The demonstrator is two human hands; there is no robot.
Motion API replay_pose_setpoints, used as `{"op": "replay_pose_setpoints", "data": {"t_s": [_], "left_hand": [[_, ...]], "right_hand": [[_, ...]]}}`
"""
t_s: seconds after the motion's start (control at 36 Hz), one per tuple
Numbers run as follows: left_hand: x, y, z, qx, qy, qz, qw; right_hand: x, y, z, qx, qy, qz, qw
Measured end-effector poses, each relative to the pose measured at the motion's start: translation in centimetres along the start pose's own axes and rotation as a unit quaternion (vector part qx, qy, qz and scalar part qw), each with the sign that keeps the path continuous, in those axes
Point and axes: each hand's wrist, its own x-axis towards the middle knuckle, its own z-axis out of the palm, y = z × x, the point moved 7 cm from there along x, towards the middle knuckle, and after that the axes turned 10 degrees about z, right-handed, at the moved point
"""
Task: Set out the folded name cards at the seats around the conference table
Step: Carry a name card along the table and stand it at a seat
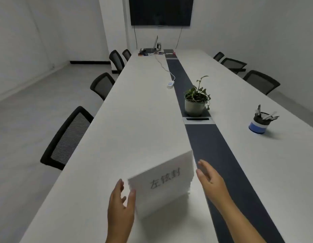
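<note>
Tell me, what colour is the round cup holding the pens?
The round pen cup is black on top, white in the middle and blue at the bottom, seen in the head view.

The handwriting on the top name card (165,179) is blurred and unreadable. The wall screen (161,11) is cut by the top edge. Small items (148,52) at the table's (131,120) far end are too small to identify.

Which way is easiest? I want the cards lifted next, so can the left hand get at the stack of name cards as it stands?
Probably yes. The left hand is open right beside the near-left edge of the stack of name cards, with only bare table between them. The right hand flanks the other side and blocks nothing.
</note>
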Motion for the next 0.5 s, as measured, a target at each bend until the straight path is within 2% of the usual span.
{"op": "replay_pose_setpoints", "data": {"t_s": [0.06,0.14,0.22,0.33,0.42,0.5], "left_hand": [[0.6,0.0,0.8,-0.011,-0.017,0.003,1.000],[0.9,-0.1,0.9,0.022,0.000,0.024,0.999],[0.9,1.1,0.7,0.050,0.009,0.048,0.998],[0.6,3.3,0.8,0.064,0.017,0.102,0.993],[0.0,5.5,1.4,0.048,0.025,0.140,0.989],[-1.5,8.1,3.7,0.021,0.011,0.178,0.984]], "right_hand": [[1.4,-1.2,0.8,0.004,-0.020,-0.010,1.000],[2.9,-2.0,1.9,0.016,-0.042,-0.009,0.999],[3.1,-2.2,1.7,0.019,0.001,-0.016,1.000],[1.6,-4.2,0.3,0.038,0.045,-0.071,0.996],[-0.7,-6.3,-2.4,0.066,0.089,-0.133,0.985],[-3.0,-5.9,-6.3,0.099,0.145,-0.148,0.973]]}}
